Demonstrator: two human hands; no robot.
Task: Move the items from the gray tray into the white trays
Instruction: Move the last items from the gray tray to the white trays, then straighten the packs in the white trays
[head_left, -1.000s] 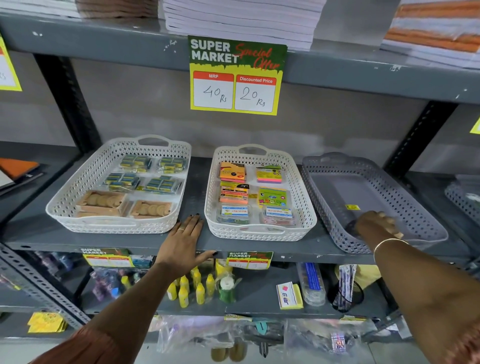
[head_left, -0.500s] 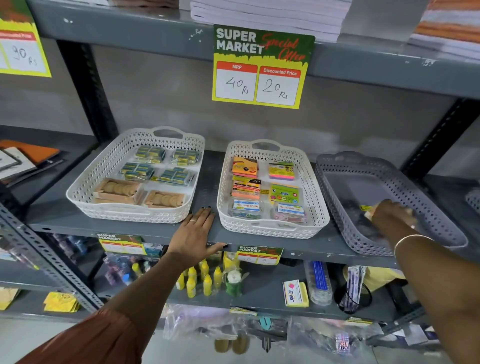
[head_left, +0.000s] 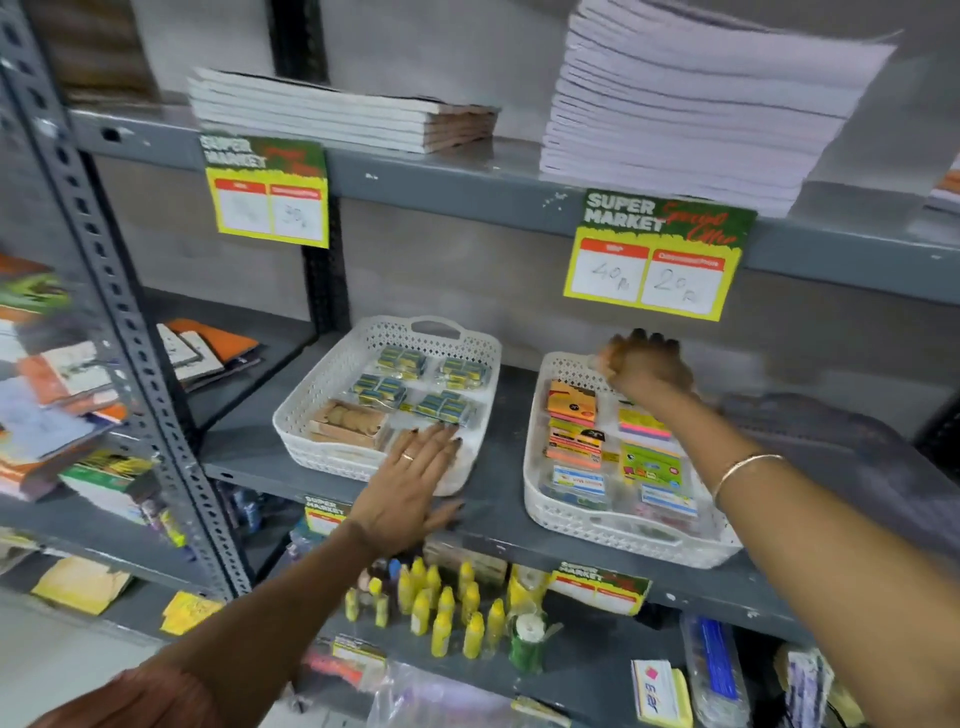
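Two white perforated trays stand on the grey shelf. The left white tray (head_left: 322, 457) holds blue-yellow packets and brown packs. The right white tray (head_left: 597, 525) holds coloured sticky-note pads and small boxes. Right of it, the gray tray (head_left: 810, 431) is blurred and partly behind my right arm, so its contents are not visible. My left hand (head_left: 410, 483) lies flat with fingers apart on the left tray's front right corner. My right hand (head_left: 649, 369) hovers over the back of the right white tray, fingers curled around a small pale item that is too blurred to name.
The upper shelf edge (head_left: 467, 202) runs just above the trays, carrying notebook stacks (head_left: 691, 119) and a price card (head_left: 654, 260). A perforated steel post (head_left: 130, 338) stands at the left. Yellow bottles (head_left: 441, 608) fill the shelf below.
My right hand left the gray tray and swung left and up to the back of the right white tray. My left hand slid from the shelf edge onto the left tray's corner. The view turned left.
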